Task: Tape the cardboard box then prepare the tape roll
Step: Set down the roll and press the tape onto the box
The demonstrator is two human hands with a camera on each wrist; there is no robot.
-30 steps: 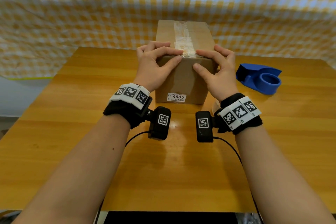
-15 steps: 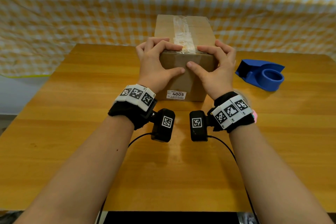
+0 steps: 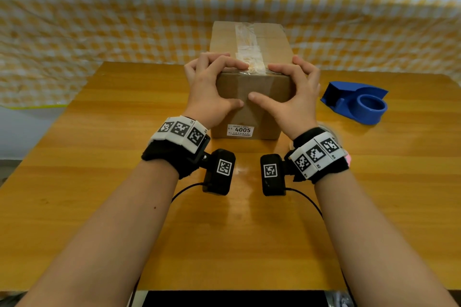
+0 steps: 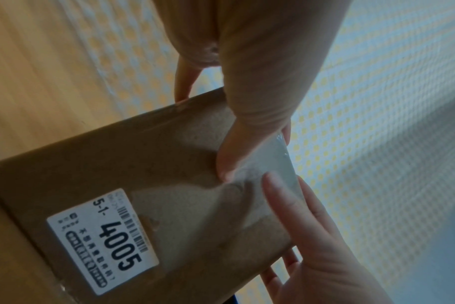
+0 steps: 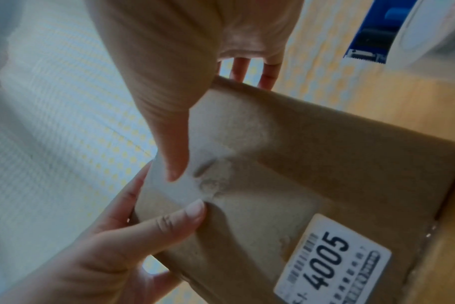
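Observation:
The brown cardboard box stands in the middle of the table, with clear tape running along its top and down over the near edge. My left hand and right hand hold that near top edge: bent fingers rest on the top, thumbs press the front face. In the left wrist view the left thumb and the right thumb flatten the tape end. The thumb tips nearly meet at the centre. A blue tape dispenser lies to the right. A pale tape roll sits by my right wrist.
The box's white label reads 4005 low on its front face. The wooden table has bare surface left of and in front of the box. A yellow checked cloth hangs close behind the table's far edge.
Both thumbs have slid down the box's front face and moved toward each other over the tape end. The fingers have stayed on the top edge.

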